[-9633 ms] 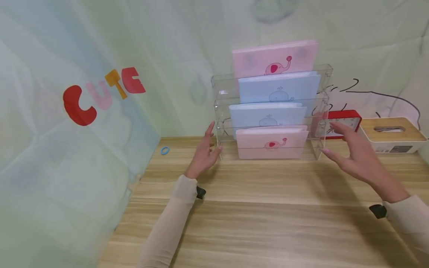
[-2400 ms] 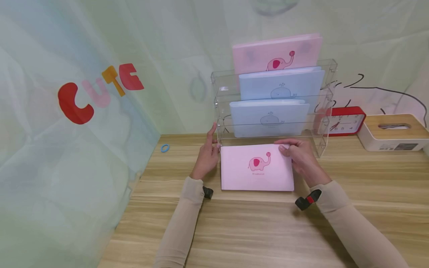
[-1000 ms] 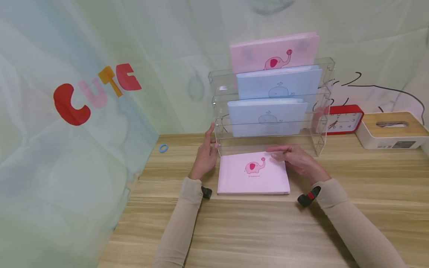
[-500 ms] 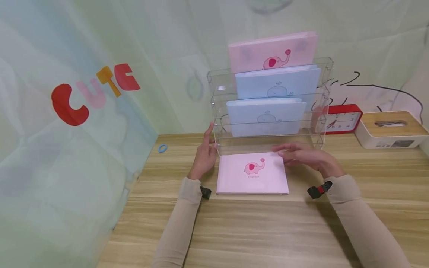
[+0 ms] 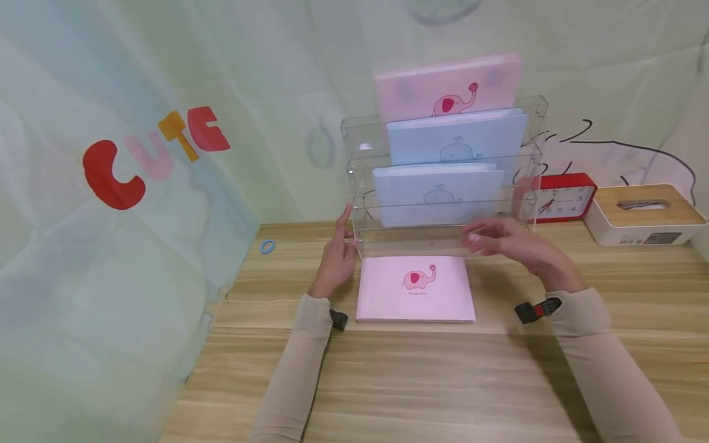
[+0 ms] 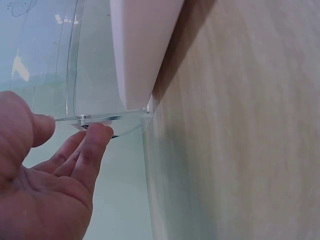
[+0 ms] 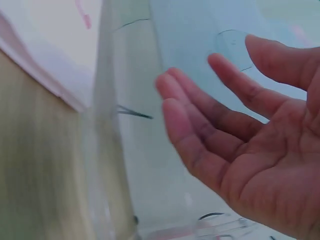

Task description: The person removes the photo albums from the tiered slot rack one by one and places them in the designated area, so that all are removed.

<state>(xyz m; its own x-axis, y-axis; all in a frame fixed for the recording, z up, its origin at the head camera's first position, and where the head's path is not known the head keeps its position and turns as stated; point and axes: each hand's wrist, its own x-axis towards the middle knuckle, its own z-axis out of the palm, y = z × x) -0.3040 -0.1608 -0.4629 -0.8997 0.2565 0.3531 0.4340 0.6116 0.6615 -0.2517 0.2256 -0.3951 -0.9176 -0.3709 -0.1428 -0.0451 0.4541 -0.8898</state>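
Note:
A clear acrylic rack [image 5: 443, 237] stands by the back wall, stepped in tiers. My left hand [image 5: 336, 261] holds its left side, the thumb at the front edge and the fingers along the outer face in the left wrist view. A pink book with an elephant [image 5: 415, 301] lies flat on the table before the rack. My right hand [image 5: 512, 246] hovers beyond the book's right corner, holding nothing, fingers loosely bent. Upright in the rack are a blue whale book [image 5: 437, 212], another blue book [image 5: 484, 138] behind it and a taller pink book [image 5: 410, 95] at the top.
Right of the rack stand a red clock [image 5: 565, 197] and a white tissue box [image 5: 645, 218] with a wooden lid. On the table's left lies a small blue ring [image 5: 268, 247]. Wall cloth borders the wooden table [image 5: 421, 387] at the back and left.
The pink elephant book came out of the lowest tier and was laid flat in front. My right hand has let go of it and moved up and right. My left hand stays at the rack.

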